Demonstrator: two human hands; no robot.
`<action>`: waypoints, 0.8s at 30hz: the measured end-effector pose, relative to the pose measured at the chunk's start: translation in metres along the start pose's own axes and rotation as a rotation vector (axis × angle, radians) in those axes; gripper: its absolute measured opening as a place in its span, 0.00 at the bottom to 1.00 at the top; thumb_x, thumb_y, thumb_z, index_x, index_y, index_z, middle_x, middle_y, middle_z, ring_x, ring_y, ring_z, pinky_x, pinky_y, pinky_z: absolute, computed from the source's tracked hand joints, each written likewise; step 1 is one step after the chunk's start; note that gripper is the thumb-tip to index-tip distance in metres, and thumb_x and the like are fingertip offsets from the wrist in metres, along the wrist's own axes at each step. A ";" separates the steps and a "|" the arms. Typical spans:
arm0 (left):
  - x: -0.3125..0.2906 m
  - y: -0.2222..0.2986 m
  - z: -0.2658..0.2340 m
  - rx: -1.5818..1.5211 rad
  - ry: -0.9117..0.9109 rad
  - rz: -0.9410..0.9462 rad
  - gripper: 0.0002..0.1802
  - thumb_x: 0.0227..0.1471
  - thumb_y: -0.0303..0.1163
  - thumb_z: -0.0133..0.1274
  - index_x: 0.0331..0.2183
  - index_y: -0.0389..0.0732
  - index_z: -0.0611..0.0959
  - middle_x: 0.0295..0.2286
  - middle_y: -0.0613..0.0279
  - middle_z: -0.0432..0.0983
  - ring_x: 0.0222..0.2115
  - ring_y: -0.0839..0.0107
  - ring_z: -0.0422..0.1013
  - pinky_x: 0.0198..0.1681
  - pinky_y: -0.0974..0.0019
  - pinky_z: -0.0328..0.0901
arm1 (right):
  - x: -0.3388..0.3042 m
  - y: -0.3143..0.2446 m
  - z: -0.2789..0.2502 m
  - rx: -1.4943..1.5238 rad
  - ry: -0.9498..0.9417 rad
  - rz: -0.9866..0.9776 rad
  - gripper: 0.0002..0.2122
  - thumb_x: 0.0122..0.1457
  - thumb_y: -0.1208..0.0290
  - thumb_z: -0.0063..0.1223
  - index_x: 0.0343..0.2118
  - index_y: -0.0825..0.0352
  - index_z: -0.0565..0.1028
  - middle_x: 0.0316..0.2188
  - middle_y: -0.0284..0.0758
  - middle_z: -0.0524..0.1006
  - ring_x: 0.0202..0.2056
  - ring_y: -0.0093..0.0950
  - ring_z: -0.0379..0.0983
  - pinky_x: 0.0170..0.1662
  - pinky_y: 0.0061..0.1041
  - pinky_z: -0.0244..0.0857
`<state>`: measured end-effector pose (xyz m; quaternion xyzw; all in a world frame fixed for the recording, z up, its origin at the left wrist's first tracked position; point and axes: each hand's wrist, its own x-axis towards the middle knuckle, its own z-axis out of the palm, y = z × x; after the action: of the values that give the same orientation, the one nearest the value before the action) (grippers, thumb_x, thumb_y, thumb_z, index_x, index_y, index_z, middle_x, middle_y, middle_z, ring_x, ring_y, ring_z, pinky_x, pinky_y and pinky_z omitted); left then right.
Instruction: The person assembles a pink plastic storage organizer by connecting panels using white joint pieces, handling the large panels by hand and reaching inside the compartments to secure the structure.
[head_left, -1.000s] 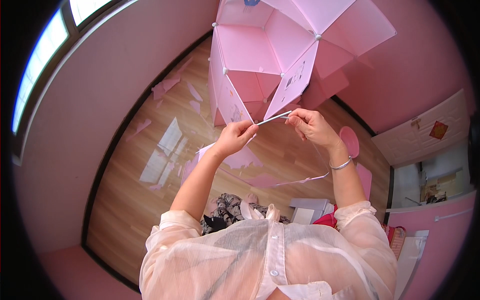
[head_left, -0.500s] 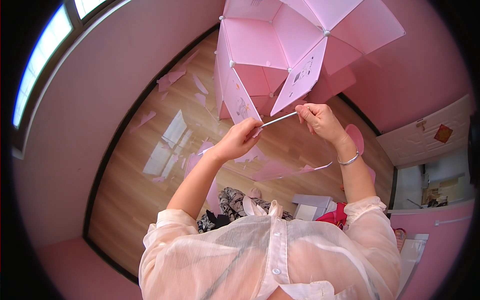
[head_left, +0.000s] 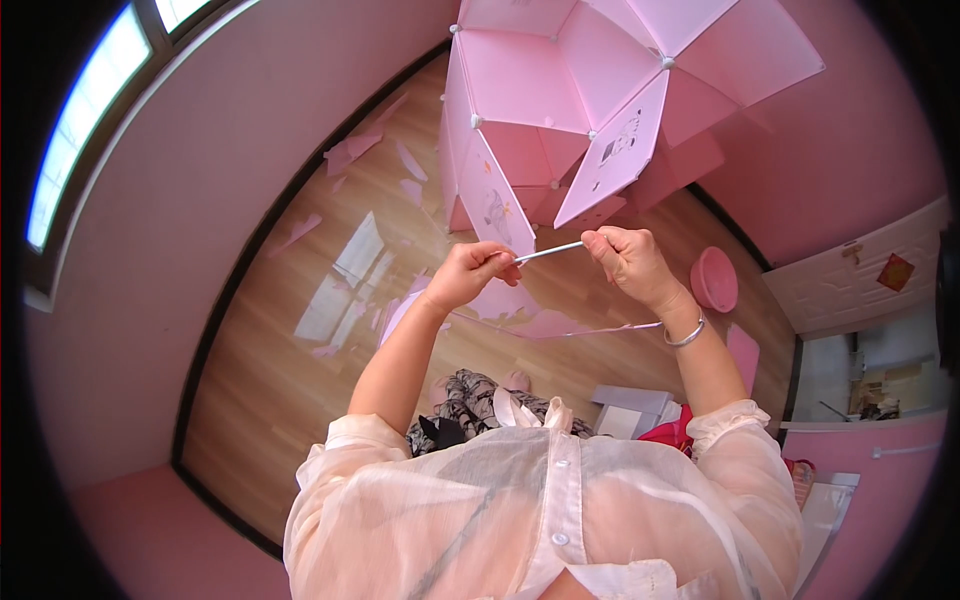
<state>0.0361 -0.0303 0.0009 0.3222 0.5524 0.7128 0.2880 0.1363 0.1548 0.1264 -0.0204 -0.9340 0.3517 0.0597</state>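
Both my hands are raised in front of me, gripping a thin pale-blue rod [head_left: 552,251] from its two sides. My left hand [head_left: 470,274] pinches its left end, fingers curled. The right hand [head_left: 635,268], with a silver bangle on the wrist, is closed round the other end, which its fingers hide. Whether this is a loose rod or the edge of a see-through panel, I cannot tell. Beyond the hands stands a pink panel cabinet [head_left: 520,75] with white corner connectors. Two of its printed doors, a left door [head_left: 497,198] and a right door [head_left: 620,150], hang ajar.
Torn pink scraps [head_left: 352,150] lie over the wood floor [head_left: 255,350]. A thin pink strip [head_left: 590,331] shows below my hands. To the right are a pink basin [head_left: 714,279] and a white door [head_left: 860,265]. Near my feet sits a grey-white box [head_left: 630,408].
My hands still grip the rod, slightly lower in the picture and a little farther right. The view has shifted slightly, and more of the pink basin shows.
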 end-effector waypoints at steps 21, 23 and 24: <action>-0.036 0.021 -0.041 0.720 -0.052 0.267 0.38 0.30 0.43 0.60 0.46 0.47 0.66 0.45 0.58 0.60 0.48 0.59 0.55 0.49 0.59 0.51 | -0.007 -0.015 0.016 0.133 0.108 0.018 0.18 0.55 0.63 0.42 0.12 0.68 0.65 0.07 0.28 0.61 0.10 0.15 0.56 0.13 0.17 0.50; -0.044 0.025 -0.025 0.777 0.066 0.297 0.26 0.34 0.38 0.58 0.39 0.44 0.71 0.35 0.59 0.68 0.35 0.63 0.65 0.38 0.64 0.59 | -0.007 -0.017 0.017 0.176 0.113 0.049 0.19 0.56 0.61 0.41 0.12 0.67 0.64 0.07 0.25 0.60 0.10 0.12 0.55 0.13 0.14 0.49; -0.047 0.022 -0.024 0.779 0.070 0.294 0.26 0.34 0.38 0.58 0.39 0.44 0.71 0.35 0.59 0.68 0.35 0.63 0.65 0.38 0.64 0.59 | -0.008 -0.019 0.017 0.179 0.095 0.045 0.19 0.56 0.61 0.41 0.12 0.67 0.64 0.07 0.25 0.60 0.10 0.12 0.55 0.13 0.14 0.49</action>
<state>0.0453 -0.0860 0.0113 0.4583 0.7383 0.4944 0.0207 0.1417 0.1285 0.1252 -0.0528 -0.8941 0.4338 0.0975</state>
